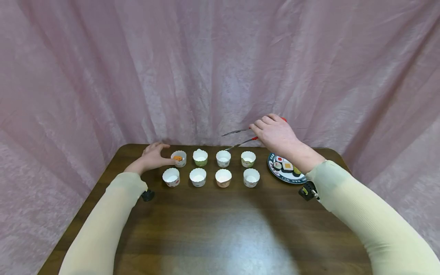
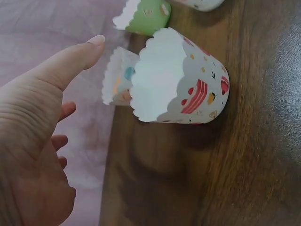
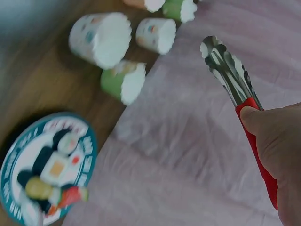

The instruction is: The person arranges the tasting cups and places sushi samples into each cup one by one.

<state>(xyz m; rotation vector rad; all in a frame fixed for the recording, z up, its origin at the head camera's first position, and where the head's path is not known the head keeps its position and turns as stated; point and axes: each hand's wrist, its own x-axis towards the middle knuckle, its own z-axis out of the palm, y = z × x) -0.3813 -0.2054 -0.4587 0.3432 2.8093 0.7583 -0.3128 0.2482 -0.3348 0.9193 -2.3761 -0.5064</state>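
Observation:
My right hand point(image 1: 275, 130) grips metal tongs point(image 1: 237, 145) by their red handles. The tongs' arms stand apart above the back row of paper cups, with nothing between the tips. At the left end of that row, my left hand point(image 1: 154, 156) is beside a paper cup point(image 1: 183, 162) with an orange piece point(image 1: 177, 157) in it. The thumb overlaps this cup's near side in the head view. Thumb and fingers are spread apart in the left wrist view, and a patterned paper cup point(image 2: 202, 89) stands in front of them.
Two rows of scalloped paper cups, such as a green one point(image 1: 200, 157), stand on the wooden table point(image 1: 206, 229). To the right is a blue-rimmed plate point(image 1: 286, 178) with several sushi pieces point(image 1: 287, 167), partly behind my right forearm. A pink curtain point(image 1: 206, 76) hangs along the table's far edge.

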